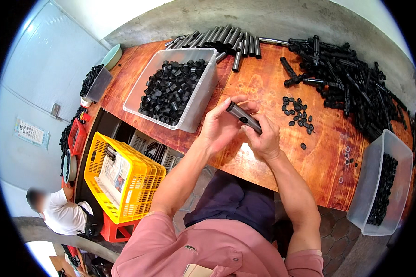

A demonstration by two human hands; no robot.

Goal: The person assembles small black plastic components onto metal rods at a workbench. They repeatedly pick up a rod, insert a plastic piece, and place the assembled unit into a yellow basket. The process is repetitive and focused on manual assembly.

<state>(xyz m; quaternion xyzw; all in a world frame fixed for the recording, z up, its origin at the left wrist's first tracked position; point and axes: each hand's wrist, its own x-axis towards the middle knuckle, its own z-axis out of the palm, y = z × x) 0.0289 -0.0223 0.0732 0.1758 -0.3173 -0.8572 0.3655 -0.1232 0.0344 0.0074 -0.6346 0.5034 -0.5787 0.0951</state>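
Above the near part of the wooden table, a short dark-grey metal tube (247,118) with a small round black spot on its side is held tilted between both hands. My left hand (213,125) curls loosely about the tube's upper end, its fingers behind it. My right hand (269,141) grips the lower end, thumb and fingers closed round it. Small black oval parts (300,115) lie loose on the table to the right of the hands. Close by on the left stands a clear plastic bin (203,99) filled with black ring-shaped caps (171,90).
Grey tubes (226,37) are stacked along the wall; a heap of black tubular parts (346,78) covers the far right. A clear bin (363,203) with black pieces sits at the right edge. A yellow crate (148,184) rests on a red stool at left. Another person (67,212) is beyond it.
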